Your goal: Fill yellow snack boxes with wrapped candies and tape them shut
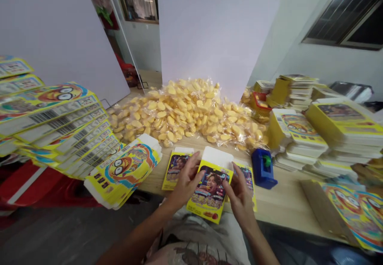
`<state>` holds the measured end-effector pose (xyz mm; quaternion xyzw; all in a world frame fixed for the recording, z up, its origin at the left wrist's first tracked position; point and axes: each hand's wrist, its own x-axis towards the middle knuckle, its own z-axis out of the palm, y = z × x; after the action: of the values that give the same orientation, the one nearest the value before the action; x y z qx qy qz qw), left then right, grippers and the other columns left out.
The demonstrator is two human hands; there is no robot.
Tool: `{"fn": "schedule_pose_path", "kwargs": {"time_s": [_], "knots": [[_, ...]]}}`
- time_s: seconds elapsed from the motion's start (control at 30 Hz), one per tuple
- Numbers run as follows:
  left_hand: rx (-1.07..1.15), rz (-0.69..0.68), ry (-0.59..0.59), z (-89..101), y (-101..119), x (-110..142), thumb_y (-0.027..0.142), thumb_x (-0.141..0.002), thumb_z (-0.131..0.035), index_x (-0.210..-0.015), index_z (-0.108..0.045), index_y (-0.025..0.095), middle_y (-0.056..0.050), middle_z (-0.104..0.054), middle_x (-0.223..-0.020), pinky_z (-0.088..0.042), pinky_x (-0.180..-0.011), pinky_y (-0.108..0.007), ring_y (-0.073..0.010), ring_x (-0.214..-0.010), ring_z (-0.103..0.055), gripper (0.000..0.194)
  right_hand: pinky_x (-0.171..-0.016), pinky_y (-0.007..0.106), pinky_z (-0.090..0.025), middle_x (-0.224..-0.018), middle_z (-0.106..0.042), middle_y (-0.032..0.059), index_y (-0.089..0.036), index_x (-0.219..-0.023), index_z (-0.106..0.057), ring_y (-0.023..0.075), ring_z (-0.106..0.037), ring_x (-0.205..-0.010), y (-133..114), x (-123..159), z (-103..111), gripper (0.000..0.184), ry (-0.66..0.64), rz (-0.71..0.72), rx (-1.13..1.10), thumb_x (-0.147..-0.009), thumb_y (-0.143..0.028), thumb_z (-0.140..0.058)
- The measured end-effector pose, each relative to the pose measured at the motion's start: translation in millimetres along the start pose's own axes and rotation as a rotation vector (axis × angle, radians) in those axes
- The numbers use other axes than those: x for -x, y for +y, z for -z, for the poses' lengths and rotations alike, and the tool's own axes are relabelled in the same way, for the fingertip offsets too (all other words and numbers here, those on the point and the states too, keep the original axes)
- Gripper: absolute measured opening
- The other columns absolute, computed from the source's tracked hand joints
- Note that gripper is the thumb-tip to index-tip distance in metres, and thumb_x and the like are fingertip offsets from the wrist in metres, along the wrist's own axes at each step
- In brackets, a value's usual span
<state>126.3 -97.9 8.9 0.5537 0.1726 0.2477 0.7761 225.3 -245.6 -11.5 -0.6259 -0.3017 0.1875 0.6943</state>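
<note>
1. Left hand: fingers partly curled, pressed on the near-left edge of the carton; thumb side cannot be made out clearly; seems to have hold of it.
2. Right hand: half open, fingers arched, tips at the carton's right edge; seems to have hold as well, though the grip is partly hidden.
3. Yellow cardboard carton, printed with a photo of a person: held between both hands, just above the desk, in front of the person's chest; long axis runs away from the body, far end leaning slightly right; white tuck flap stands open at the far end; neither hand clearly nearer, the left sits higher along it, the right lower.
4. Two flat yellow printed cartons lie just beyond and beneath the hands: one left, one right; each partly covered by the held carton or the hands.
5. Blue tape dispenser with green core: on the pale wooden desk, just right of the hands.
6. Clear bags of yellow puffed snacks: heaped beyond the hands, against a white board.
7. Stacks of flat printed cartons: left of the hands; more stacks of yellow cartons: right.
</note>
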Motion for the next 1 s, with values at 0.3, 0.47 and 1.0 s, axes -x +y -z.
{"fn": "schedule_pose_path", "kwargs": {"time_s": [0.3, 0.47, 1.0], "knots": [[-0.381, 0.176, -0.119, 21.0, -29, 75, 0.03, -0.087, -0.055, -0.117, -0.053, 0.024, -0.004, -0.061, -0.108, -0.047, -0.083, -0.029, -0.0189, -0.096, -0.058, 0.031, -0.081, 0.034, -0.053, -0.109, -0.063, 0.0059, -0.028, -0.122, -0.054, 0.0231, -0.062, -0.098, 26, 77, 24, 0.033, -0.165, -0.157, 0.268, -0.09, -0.037, -0.054], [-0.65, -0.094, -0.104, 28.1, -25, 70, 0.023, -0.083, -0.058, -0.082, -0.056, 0.019, -0.003, -0.054, -0.09, -0.043, -0.081, -0.028, -0.0176, -0.091, -0.052, 0.005, -0.089, 0.037, -0.049, -0.114, -0.058, 0.0086, -0.024, -0.102, -0.063, 0.0233, -0.057, -0.106, 23, 75, 13, 0.019, -0.036, -0.056, 0.168, -0.086, -0.033, -0.061], [-0.586, -0.045, -0.348, 56.1, 0, 58, 0.031, -0.077, -0.068, -0.088, -0.074, 0.015, -0.004, -0.063, -0.076, -0.043, -0.065, -0.024, -0.0137, -0.07, -0.056, 0.02, -0.078, 0.033, -0.048, -0.093, -0.065, 0.0052, -0.022, -0.088, -0.067, 0.0209, -0.061, -0.087, -6, 48, 4, 0.012, -0.316, -0.102, 0.295, -0.081, -0.033, -0.068]]}}
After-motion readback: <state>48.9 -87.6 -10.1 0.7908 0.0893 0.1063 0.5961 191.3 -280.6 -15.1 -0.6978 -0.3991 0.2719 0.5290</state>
